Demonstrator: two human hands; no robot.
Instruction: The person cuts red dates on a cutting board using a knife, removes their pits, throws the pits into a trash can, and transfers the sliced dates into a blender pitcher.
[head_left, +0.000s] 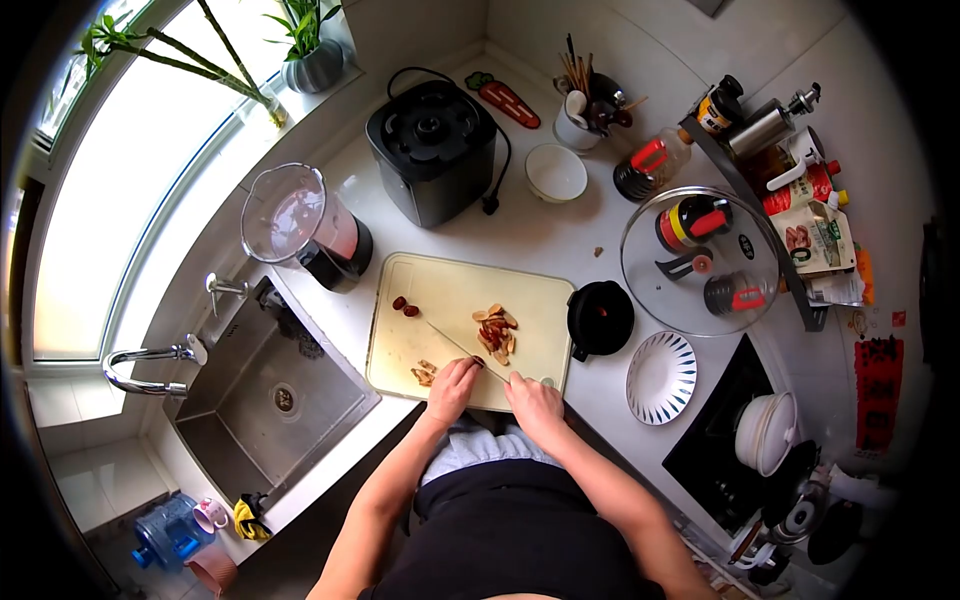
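Wearing a black top, a person works at a kitchen counter (350, 330), the right hand (536, 397) closed around the handle end of a knife (452, 341) whose blade slants across a pale cutting board (540, 300). The left hand (455, 388) has its fingertips pinched together on a small dark red fruit (478, 361) against the blade, near the board's closest edge. A heap of sliced fruit (494, 335) lies just beyond the knife; smaller pale pieces (425, 373) sit left of the hands, and two red fruits (399, 303) rest farther up that side. A black pot (612, 340) stands just beside the board's right edge, near a patterned plate (661, 378)
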